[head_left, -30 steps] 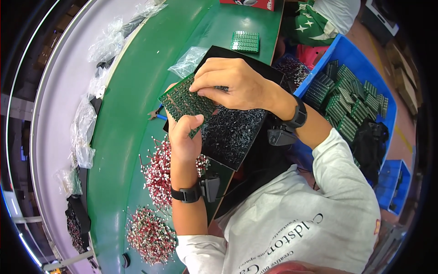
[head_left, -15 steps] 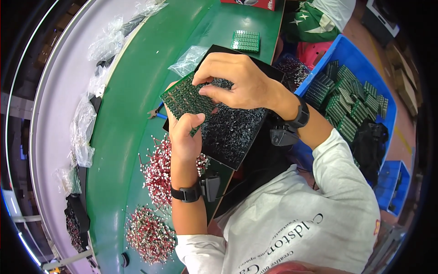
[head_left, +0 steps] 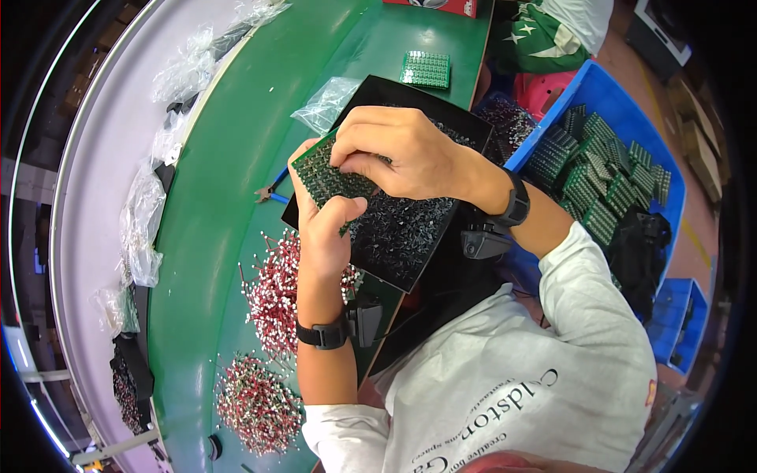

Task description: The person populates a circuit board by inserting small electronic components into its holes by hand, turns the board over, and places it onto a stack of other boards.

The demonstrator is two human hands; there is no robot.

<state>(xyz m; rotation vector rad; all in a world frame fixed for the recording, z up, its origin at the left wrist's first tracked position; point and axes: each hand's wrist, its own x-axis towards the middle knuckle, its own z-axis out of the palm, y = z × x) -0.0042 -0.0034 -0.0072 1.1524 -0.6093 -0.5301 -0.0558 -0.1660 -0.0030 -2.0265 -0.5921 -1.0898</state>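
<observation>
My left hand (head_left: 325, 230) grips a green circuit board panel (head_left: 319, 175) by its near and left edges, thumb on top. The panel is held tilted above a black tray (head_left: 382, 93). Over the panel's face, my right hand (head_left: 404, 150) is closed with thumb and fingertips pinched together at the board's surface. Anything between those fingertips is too small or hidden to name. Many small dark pieces (head_left: 400, 236) lie in the tray under both hands.
Two piles of red and white wire pieces (head_left: 272, 303) lie on the green table (head_left: 189, 299). Blue-handled cutters (head_left: 272, 193), a clear plastic bag (head_left: 327, 104) and another panel (head_left: 426, 69) are beyond the tray. A blue bin (head_left: 670, 244) of panels stands at right.
The panel and my left hand have shifted slightly right. My right hand has come lower, its thumb and fingers closer together against the board.
</observation>
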